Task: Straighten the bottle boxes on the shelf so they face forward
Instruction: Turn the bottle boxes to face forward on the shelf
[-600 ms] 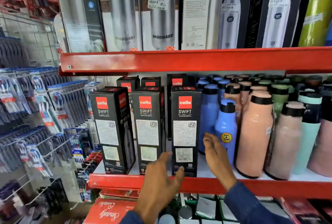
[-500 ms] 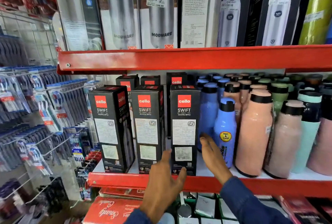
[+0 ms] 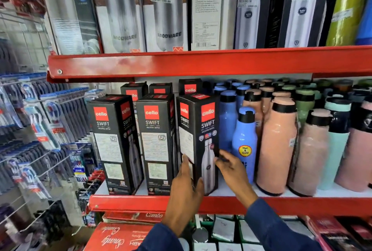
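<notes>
Three tall black bottle boxes stand in a front row on the red middle shelf (image 3: 141,202). The left box (image 3: 114,142) is turned so two faces show. The middle box (image 3: 156,142) faces forward. The right box (image 3: 198,133) is twisted with a corner toward me, its bottle picture on the right face. My left hand (image 3: 185,188) grips its lower left side with the thumb on the label. My right hand (image 3: 231,168) touches its lower right edge with the fingertips. More black boxes (image 3: 190,87) stand behind the row.
Blue bottles (image 3: 244,142) and peach bottles (image 3: 275,146) crowd the shelf just right of the box, with green and mint ones beyond. Large boxed steel bottles (image 3: 169,13) fill the upper shelf. Hanging toothbrush packs (image 3: 40,121) cover the rack at left. Red cartons (image 3: 120,236) lie below.
Both hands rose from below the shelf edge and closed on the right box. That box, which faced forward before, now stands twisted with a corner to the front.
</notes>
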